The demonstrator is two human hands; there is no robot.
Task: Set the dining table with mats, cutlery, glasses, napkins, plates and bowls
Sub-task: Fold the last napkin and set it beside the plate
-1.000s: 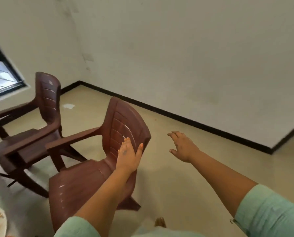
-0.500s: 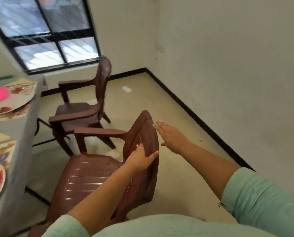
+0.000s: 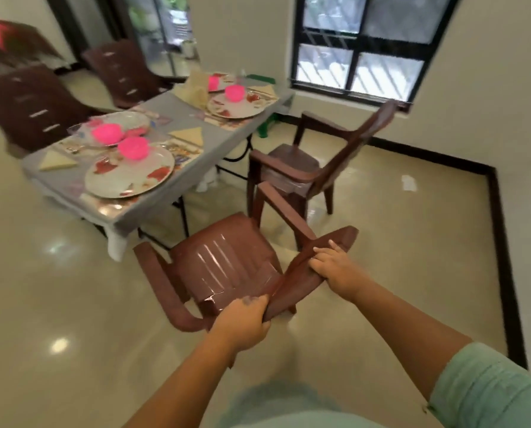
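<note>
while both hands are gripping the brown chair (image 3: 224,257) by its backrest, left hand (image 3: 242,322) and right hand (image 3: 335,270) curling tight around it, the grey table (image 3: 171,109) beyond is looking set: plates (image 3: 128,174), pink bowls (image 3: 133,148), napkins (image 3: 54,160). glasses and cutlery are blurring out. glossy tile floor (image 3: 42,288), barred window (image 3: 363,47).

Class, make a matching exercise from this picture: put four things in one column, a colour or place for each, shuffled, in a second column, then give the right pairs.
Things:
1. bowls
2. near chair
3. folded napkin
4. second chair

Descriptions:
A. beneath the window
B. bright pink
C. gripped by both hands
D. pale yellow, on the table

Pairs: 1-B, 2-C, 3-D, 4-A
</note>
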